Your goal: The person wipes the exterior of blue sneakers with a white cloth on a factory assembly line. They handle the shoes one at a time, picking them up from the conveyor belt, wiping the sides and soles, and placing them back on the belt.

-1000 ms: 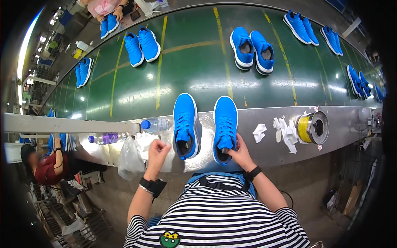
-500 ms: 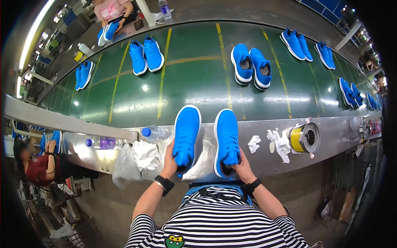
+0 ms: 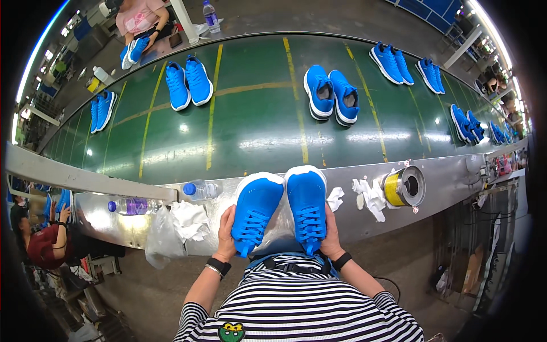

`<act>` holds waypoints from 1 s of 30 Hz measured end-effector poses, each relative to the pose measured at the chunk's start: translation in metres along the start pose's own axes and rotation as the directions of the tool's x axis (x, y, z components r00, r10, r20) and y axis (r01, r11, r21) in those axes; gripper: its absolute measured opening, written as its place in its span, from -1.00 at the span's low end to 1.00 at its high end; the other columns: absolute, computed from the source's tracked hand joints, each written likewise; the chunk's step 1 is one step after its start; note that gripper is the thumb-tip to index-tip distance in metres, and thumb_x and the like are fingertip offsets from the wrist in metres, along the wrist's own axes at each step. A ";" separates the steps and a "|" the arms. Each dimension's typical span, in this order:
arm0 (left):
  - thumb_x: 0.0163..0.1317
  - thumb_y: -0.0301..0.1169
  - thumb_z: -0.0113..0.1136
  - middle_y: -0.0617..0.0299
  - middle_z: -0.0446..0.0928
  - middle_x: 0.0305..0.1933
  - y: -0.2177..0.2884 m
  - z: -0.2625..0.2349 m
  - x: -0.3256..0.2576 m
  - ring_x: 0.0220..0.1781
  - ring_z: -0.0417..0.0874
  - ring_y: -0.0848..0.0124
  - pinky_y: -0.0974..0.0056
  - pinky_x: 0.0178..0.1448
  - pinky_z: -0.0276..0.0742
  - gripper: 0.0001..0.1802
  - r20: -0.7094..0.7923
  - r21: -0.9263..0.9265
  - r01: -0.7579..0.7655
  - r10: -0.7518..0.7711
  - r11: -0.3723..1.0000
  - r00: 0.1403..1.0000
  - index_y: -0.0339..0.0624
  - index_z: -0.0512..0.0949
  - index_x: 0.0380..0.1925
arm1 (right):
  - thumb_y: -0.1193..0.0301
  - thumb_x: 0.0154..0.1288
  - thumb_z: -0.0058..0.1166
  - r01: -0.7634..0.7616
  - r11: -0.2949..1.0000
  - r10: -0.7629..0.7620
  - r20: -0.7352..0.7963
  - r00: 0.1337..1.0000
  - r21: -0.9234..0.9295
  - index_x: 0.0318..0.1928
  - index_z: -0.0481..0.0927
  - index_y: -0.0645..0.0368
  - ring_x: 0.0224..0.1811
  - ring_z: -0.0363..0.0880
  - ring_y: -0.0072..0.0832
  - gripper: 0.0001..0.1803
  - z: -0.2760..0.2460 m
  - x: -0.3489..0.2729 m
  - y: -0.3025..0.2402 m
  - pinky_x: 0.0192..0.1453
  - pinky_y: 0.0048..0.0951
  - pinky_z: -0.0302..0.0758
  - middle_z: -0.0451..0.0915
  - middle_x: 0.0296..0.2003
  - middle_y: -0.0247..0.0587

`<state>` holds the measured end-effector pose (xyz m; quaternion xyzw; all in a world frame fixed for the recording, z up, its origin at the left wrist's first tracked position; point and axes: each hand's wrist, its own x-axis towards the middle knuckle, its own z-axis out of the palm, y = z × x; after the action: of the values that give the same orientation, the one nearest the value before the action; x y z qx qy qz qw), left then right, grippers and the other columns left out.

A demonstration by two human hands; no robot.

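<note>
Two blue sneakers with white soles are held up in front of me, toes pointing away and tilted upward. My left hand point(image 3: 226, 235) is closed on the outer side of the left sneaker point(image 3: 257, 211). The right sneaker point(image 3: 307, 208) is gripped from its outer side by my right hand point(image 3: 330, 236). Their toes nearly touch, while the heels are farther apart. Laces and heel tabs face me; the fingers beneath the shoes are hidden. Below them lies the metal ledge point(image 3: 219, 219) of the bench.
Pairs of blue sneakers point(image 3: 330, 97) stand along a green conveyor belt point(image 3: 250, 128). On the ledge are a yellow-labelled can point(image 3: 404, 187), white scraps point(image 3: 373, 199), a plastic bag point(image 3: 164, 236) and bottles point(image 3: 199, 190). A co-worker point(image 3: 139, 23) across the belt holds shoes; another point(image 3: 48, 239) is at left.
Both sneakers have come closer together, and their toes have tipped up and drawn nearer to me. My hands have shifted toward the heels' outer sides. The whole view has shifted slightly.
</note>
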<state>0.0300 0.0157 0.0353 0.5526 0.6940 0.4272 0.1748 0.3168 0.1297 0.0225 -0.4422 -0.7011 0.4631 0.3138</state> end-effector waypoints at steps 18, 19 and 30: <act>0.13 -0.48 0.03 0.12 0.35 0.18 0.001 -0.006 0.038 0.18 0.38 0.31 0.31 0.19 0.33 -0.21 0.511 -0.534 0.654 -0.411 0.536 0.755 -0.03 0.02 0.40 | 0.36 0.20 0.10 -0.489 0.662 0.332 0.363 0.871 0.567 0.32 0.16 0.20 0.09 0.43 -0.49 -0.30 -0.005 0.049 -0.021 0.10 -0.49 0.40 0.44 0.08 -0.22; 0.12 -0.48 -0.01 0.18 0.38 0.13 0.002 -0.008 0.049 0.12 0.39 0.38 0.33 0.16 0.34 -0.21 0.594 -0.569 0.733 -0.430 0.373 0.680 -0.03 0.03 0.40 | 0.31 0.21 0.10 -0.570 0.577 0.379 0.426 0.822 0.585 0.30 0.21 0.18 0.08 0.43 -0.51 -0.34 -0.003 0.060 -0.027 0.07 -0.52 0.40 0.47 0.05 -0.25; 0.16 -0.05 0.12 0.40 0.44 -0.21 0.031 -0.014 0.102 -0.23 0.52 0.51 0.19 -0.11 0.50 -0.42 0.645 -0.533 0.834 -0.571 0.139 0.508 0.21 0.27 0.20 | -0.04 0.17 0.12 -0.787 0.395 0.652 0.460 0.603 0.473 -0.09 0.52 0.03 -0.31 0.56 -0.48 -0.53 0.007 0.107 -0.050 -0.13 -0.31 0.50 0.58 -0.31 -0.35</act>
<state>0.0061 0.1043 0.0913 0.0630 0.5571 0.4676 0.6834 0.2503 0.2156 0.0696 -0.5184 -0.2642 0.8014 0.1383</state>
